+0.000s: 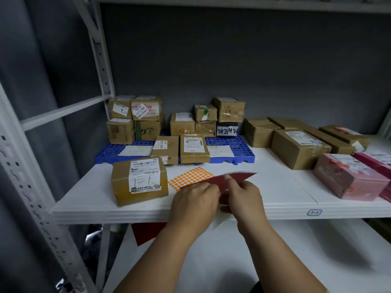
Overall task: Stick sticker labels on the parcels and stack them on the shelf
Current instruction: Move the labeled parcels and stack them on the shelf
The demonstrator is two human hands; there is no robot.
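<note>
Both hands – left hand point(193, 200), right hand point(243, 194) – seemingly pinching red sheet point(230, 178), shelf point(275, 187).

Hidden, cut off, or too small to read

The left hand point(193, 199) and right hand point(243, 196) cover the near part of the red sheet point(237, 177), and the sheet covers a corner of the orange dot sheet point(188, 177). The small print on the brown parcel point(139, 180) near the shelf's point(131, 210) front edge is too tiny to read. The pink parcels point(349, 176) at the right end run off the picture's edge. Boxes on the blue mat point(230, 149) hide the ones behind them.
</note>
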